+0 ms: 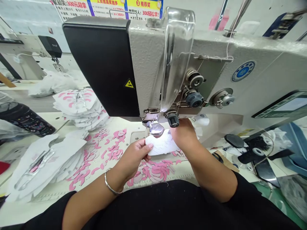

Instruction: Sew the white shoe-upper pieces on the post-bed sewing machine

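Observation:
A white textured fabric piece (161, 146) with a curved notch lies at the presser foot (157, 129) of a sewing machine (147, 60). My left hand (137, 156) pinches its left edge between thumb and fingers. At the fabric's right side is my right hand (183, 133), bent inward at the wrist; its fingers are hidden behind the machine's tension knob and head. Small curved pink pieces (153, 171) lie scattered on the table just in front of the fabric and to its left.
Left of the machine stand a stack of white pieces with pink curves (80, 107) and another white stack (45, 163) with a metal clip on top. A dark patterned bottle (26, 118) lies farther left. Thread spools (251, 156) and a blue bin (295, 143) are at right.

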`<state>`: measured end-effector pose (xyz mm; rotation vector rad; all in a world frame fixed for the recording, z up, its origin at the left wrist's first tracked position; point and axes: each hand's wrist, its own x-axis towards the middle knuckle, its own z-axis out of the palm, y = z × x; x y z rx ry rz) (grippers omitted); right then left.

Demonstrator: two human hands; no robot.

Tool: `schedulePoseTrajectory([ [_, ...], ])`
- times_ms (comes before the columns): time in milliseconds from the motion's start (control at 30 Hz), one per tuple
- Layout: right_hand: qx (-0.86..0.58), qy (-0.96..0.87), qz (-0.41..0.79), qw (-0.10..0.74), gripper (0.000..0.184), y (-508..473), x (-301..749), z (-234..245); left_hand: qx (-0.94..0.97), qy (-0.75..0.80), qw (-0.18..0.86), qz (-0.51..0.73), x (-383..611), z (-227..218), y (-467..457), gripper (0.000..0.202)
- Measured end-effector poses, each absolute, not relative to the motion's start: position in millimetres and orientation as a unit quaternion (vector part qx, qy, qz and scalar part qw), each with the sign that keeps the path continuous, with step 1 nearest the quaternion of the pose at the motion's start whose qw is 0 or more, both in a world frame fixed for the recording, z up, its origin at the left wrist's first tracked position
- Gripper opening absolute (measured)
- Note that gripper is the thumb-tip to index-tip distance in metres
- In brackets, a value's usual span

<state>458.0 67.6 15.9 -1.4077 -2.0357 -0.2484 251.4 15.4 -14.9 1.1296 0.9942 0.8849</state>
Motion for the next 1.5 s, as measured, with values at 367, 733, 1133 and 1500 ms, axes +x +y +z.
schedulePoseTrajectory([
  [367,-0.461,-0.857,-0.034,0.228,0.040,18.0,454.5,23.5,0.454,0.419,0.660,0.428,244.6,14.4,39.1,0.032],
  [733,-0.485,-0.852,-0.049,0.191,0.046,23.2,456.4,17.7,0.457,0.402,0.681,0.408,237.9,20.7,53.3,0.022],
  [1133,-0.314,-0.875,-0.046,0.365,0.030,-7.4,473.9,-6.4,0.586,0.697,0.264,0.318,122.6,-26.8,33.9,0.024],
  [1500,-0.461,-0.798,0.231,0.312,0.019,-25.7,497.1,-112.0,0.650,0.705,0.205,0.194,118.7,-78.1,12.0,0.017],
])
